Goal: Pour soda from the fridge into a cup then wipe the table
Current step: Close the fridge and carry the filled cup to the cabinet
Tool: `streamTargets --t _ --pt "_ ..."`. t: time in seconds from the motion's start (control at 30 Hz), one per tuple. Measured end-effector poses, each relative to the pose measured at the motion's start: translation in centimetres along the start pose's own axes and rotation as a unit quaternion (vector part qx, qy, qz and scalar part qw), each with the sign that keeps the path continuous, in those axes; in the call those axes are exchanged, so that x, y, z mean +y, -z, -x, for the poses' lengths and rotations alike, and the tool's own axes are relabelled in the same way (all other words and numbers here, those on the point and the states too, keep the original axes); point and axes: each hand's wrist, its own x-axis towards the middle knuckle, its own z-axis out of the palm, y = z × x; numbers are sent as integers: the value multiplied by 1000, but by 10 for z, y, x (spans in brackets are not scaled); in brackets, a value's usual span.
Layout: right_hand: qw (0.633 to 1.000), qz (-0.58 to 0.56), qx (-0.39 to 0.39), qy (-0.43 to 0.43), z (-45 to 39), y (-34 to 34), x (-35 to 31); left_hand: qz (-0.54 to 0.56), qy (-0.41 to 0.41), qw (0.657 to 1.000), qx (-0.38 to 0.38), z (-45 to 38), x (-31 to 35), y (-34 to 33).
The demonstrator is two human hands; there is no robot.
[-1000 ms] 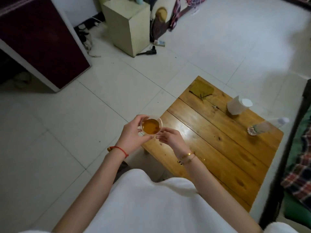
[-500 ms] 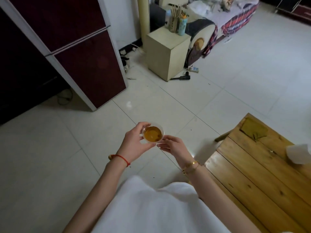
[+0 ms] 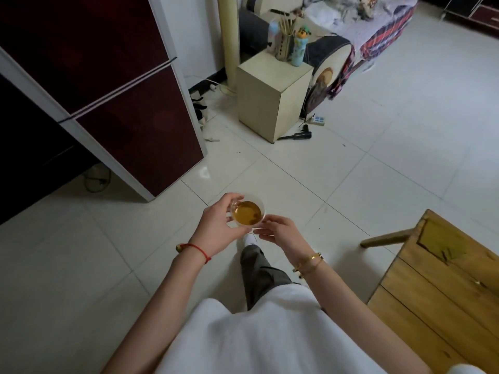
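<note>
Covering most of the view, a floor [image 3: 351, 184] of pale tiles is seen from above. At the upper left a fridge [image 3: 108, 90] with dark red doors and a pale frame is stood on it, both doors shut. At the lower right the corner of a wooden desk [image 3: 437, 292] is shown, built of planks, with one leg jutting out at its near corner and a yellowish patch on its top. At the top right a bed [image 3: 378, 28] draped in plaid cloth is seen, and just beside it a cream cabinet [image 3: 270, 95] on which a pot of sticks and a small bottle are stood upright. On the floor near the cabinet a dark hairdryer [image 3: 297, 135] and a power strip [image 3: 317, 119] are laid. In the lower middle a white shirt [image 3: 256, 333] and one grey trouser leg ending in a white shoe are visible. Both bare arms are stretched forward over the floor, well apart from the desk. A small clear cup [image 3: 248, 213], upright and filled with amber soda, is held between the two. The left hand [image 3: 218, 228] is curled around the cup's left side, with a red cord worn at the wrist. The right hand [image 3: 280, 234] is half open, its fingertips laid against the cup's lower right edge, with gold bracelets worn at the wrist.
</note>
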Motion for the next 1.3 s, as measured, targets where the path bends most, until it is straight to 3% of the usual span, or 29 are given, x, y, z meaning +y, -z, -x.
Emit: streamTargets --t 0.6,0.93,1.3 --pt "999 -4 35 19 -278 15 -233 -2 -45 999 1 -358 42 110" --pt "995 -29 97 2 -430 11 -307 -34 -72 994 -75 -540 35 153" --pt "973 -128 192 15 -574 11 -416 -70 -124 974 -177 -742 72 209"
